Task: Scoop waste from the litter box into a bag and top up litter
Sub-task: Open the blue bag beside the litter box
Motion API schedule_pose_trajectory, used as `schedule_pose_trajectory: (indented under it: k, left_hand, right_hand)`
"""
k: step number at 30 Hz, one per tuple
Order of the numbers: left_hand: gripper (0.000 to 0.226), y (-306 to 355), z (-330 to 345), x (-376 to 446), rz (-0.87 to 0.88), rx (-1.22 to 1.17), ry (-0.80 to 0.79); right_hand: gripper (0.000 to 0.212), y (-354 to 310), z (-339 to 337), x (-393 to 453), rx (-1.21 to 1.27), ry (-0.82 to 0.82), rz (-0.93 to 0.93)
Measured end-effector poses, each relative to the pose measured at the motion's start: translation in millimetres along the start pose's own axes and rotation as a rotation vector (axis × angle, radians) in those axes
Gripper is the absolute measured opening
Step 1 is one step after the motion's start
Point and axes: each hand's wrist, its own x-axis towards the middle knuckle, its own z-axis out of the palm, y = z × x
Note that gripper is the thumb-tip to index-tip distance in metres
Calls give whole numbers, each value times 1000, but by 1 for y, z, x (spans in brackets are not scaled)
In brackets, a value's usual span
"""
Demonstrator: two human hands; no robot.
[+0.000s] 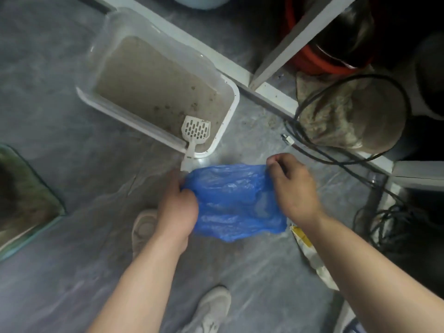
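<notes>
A thin blue plastic bag (234, 203) hangs stretched between my two hands above the grey floor. My left hand (176, 206) grips its left edge, and my right hand (292, 186) pinches its upper right edge. Just beyond the bag stands a white litter box (105, 102) holding beige litter with dark clumps near its right end. A white slotted scoop (195, 131) leans in the box's near corner, its handle sticking out over the rim towards my left hand.
A white and yellow bag (310, 251) lies on the floor under my right forearm. Black cables (336, 155) trail at the right beside a patterned round object (348, 116). A glass-edged mat (26, 200) lies at left. My shoes (144, 227) stand below the bag.
</notes>
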Motion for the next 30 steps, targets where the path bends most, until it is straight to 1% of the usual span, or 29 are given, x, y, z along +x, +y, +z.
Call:
schedule_pose_trajectory:
  k: [2,4,6,7,8,9,11,13,14,15,18,21,23,25,27,28,30]
  left_hand:
    - [35,-7,-6,-1,-44,7,16]
    - [36,-12,-12,0,-83,14,20]
    - [32,-15,-18,-2,-114,0,6]
    - [29,-18,-20,-2,-129,-11,4]
    - [26,-18,-22,-3,-144,-20,-4]
    - [25,-18,-23,-5,-161,-28,-12]
    - [29,-19,-23,-7,-150,-35,-22]
    - [29,-19,-20,-9,-111,-17,-1]
    - [25,-17,-18,-10,-87,7,12]
    - [22,-15,-14,-10,-67,57,14]
    - [25,-10,-8,-10,8,179,6]
    - [17,-13,-8,-10,-38,210,-37]
    - [13,-17,-12,-13,-16,218,-49]
    - [23,-20,-14,-17,14,328,10]
    - [28,-18,-12,-22,62,475,87]
    - [35,-16,-8,-24,95,510,101]
    - [58,-10,6,-26,133,551,85]
  right_hand:
    - [20,-5,6,-11,96,-76,40]
    - [43,-5,9,-21,176,-181,83]
    - [63,-5,10,-26,112,-277,67]
    - [68,-5,11,-27,46,-298,48]
    - [68,-4,13,-26,-16,-292,19]
    - [63,-2,15,-24,-70,-265,-24]
    - [41,1,21,-16,-128,-200,-85]
    - [20,5,27,-8,-128,-166,-69]
    - [15,6,30,-3,-114,-153,-57]
    - [13,7,32,3,-99,-137,-44]
    - [18,8,31,20,-89,-53,8]
    - [24,14,18,40,-125,48,65]
    - [24,20,10,47,-119,52,58]
    - [23,25,5,49,-106,10,31]
    - [20,30,2,48,-92,-32,-27]
    - [19,33,2,47,-82,-64,-65]
    - [18,39,0,45,-83,-137,-131]
